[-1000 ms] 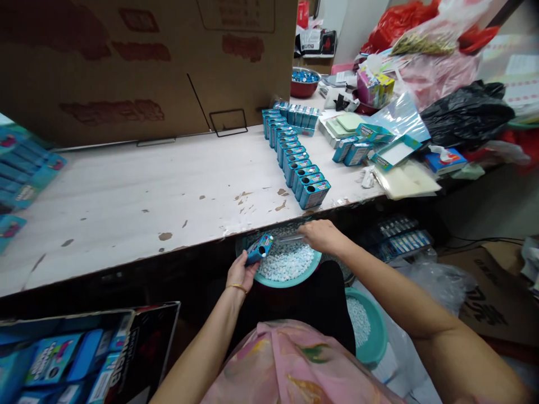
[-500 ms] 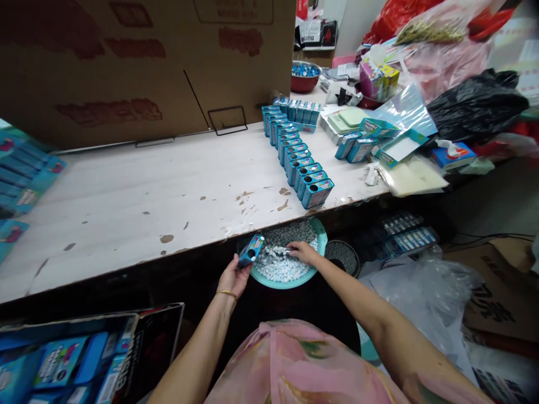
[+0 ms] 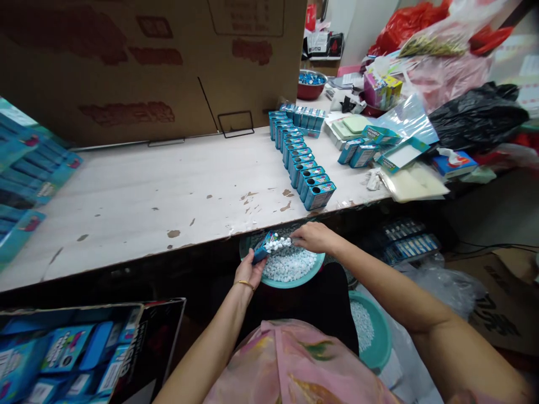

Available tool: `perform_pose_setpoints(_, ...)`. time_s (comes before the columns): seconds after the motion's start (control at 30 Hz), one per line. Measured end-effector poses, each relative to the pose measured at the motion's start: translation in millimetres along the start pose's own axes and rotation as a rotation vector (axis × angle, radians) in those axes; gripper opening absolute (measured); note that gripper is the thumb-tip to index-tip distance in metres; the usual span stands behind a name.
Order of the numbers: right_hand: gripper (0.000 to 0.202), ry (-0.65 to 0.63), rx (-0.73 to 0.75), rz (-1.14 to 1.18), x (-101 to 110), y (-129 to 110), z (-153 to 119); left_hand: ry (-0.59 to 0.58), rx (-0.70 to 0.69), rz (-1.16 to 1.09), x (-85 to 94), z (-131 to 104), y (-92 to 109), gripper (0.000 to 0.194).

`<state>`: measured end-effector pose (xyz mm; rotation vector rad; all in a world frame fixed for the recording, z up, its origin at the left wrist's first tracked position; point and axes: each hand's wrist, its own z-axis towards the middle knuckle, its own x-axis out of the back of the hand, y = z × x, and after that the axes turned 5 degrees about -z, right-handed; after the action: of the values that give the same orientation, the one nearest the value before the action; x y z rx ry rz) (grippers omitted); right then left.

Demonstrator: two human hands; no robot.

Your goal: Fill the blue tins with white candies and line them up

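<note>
My left hand (image 3: 250,272) grips a small blue tin (image 3: 261,249), tilted, over the left side of a turquoise basin (image 3: 314,273). White pellets (image 3: 290,266) fill the basin. A heap of pellets (image 3: 278,243) lies at the tin's upper face, on a scoop mostly hidden beneath them. My right hand (image 3: 312,237) is closed round the scoop's handle end, just right of the heap. On the white table (image 3: 202,196) above, a row of blue tins (image 3: 320,194) with dark round openings runs away from the front edge.
A big cardboard box (image 3: 147,73) stands at the table's back. Packed blue boxes (image 3: 67,348) sit lower left. Cartons (image 3: 400,154), plastic bags (image 3: 475,115) and a red bowl (image 3: 310,91) lie right and behind. Another turquoise basin (image 3: 381,336) holds pellets beside my lap.
My right hand has risen from the pellets and moved up to the tin with a heaped scoop. My left hand has shifted slightly right with the tin. The view has moved a little.
</note>
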<state>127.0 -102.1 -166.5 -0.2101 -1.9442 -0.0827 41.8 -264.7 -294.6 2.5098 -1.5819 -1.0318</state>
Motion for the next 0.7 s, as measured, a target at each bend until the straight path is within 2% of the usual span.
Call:
perform_pose_setpoints(0.13,0.028,0.006,-0.002,-0.199,14.6,-23.8,2.0,-0.002,-0.006,0.008,0.1,0.9,-3.3,0.008)
perform_pose_setpoints(0.27,0.028,0.027,0.034,-0.265,24.1,-42.0,5.2,0.008,0.004,0.015,0.5,3.6,-5.8,0.009)
perform_pose_setpoints(0.37,0.028,0.033,0.032,-0.264,30.8,-41.0,2.7,0.015,0.018,0.014,1.1,3.8,-4.6,0.01)
perform_pose_setpoints(0.43,0.027,0.021,-0.001,-0.24,30.1,-28.1,-3.0,0.009,0.017,0.028,4.3,2.2,-0.9,0.01)
perform_pose_setpoints(0.53,0.027,-0.012,-0.089,-0.178,7.8,5.3,-12.1,-0.065,-0.068,0.109,14.8,-0.5,7.8,0.005)
perform_pose_setpoints(0.63,0.028,-0.087,-0.227,-0.053,-43.2,31.9,-9.7,-0.09,-0.158,0.139,27.3,0.7,15.9,0.007)
perform_pose_setpoints(0.7,0.026,-0.111,-0.263,0.054,-83.3,33.6,1.7,-0.081,-0.136,0.129,32.8,3.9,19.2,0.006)
